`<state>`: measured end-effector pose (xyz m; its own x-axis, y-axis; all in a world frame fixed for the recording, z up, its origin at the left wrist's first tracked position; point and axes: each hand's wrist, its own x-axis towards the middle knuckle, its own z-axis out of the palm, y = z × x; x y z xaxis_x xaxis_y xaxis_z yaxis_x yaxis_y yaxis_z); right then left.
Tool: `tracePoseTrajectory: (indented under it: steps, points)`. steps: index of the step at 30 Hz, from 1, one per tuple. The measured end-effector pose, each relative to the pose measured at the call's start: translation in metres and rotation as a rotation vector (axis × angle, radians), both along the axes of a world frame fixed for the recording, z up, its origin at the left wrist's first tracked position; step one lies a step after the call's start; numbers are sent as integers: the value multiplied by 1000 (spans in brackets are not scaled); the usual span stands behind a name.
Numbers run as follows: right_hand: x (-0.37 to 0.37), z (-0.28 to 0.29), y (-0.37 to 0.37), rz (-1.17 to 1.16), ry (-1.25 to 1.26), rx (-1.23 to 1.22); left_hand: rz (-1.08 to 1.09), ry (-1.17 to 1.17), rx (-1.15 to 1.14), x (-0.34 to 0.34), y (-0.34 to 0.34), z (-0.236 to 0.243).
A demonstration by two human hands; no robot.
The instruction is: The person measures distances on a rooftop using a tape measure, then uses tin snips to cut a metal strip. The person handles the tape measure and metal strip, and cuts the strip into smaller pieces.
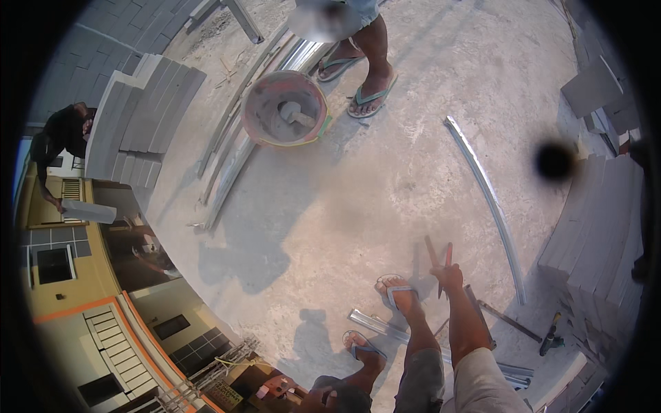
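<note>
My right hand [449, 277], at the end of a grey sleeve, is closed around a pair of red-handled snips [449, 255]. Their two long arms stand apart above my fist, and dark ends show below it. The tool is held over the pale concrete, just beside my right foot in its flip-flop [396, 292]. My left hand [318, 398] appears only in part at the lower edge, close to my dark shorts; its fingers are too dim to read. Near my right forearm lie a long dark bar [509, 322] and a dark-handled tool [551, 336].
A bucket [284, 141] with grey mix stands by long metal profiles [231, 175]. Another metal profile [489, 199] lies on the right. Grey blocks are stacked left [155, 103] and right [589, 234]. One person [375, 62] stands ahead; another [62, 138] holds a pale piece at left.
</note>
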<state>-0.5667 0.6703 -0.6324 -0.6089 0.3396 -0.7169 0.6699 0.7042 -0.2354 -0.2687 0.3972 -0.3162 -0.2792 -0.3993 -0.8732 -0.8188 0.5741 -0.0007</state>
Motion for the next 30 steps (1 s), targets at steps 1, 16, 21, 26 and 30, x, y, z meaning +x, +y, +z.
tracePoseTrajectory:
  steps: [1,16,21,26,30]
  points:
    - [2,39,-2,-228,-251,-422,198,-26,29,-19,0,10]
    - [58,657,-158,1764,-190,-536,-394,514,887,-117,-56,307]
    - [98,739,-180,2139,481,-42,-245,743,741,-68,-40,326]
    - [144,736,-156,1479,859,-333,493,932,757,-41,-45,293]
    - [162,690,-169,1131,247,-624,543,1088,839,-43,-52,307]
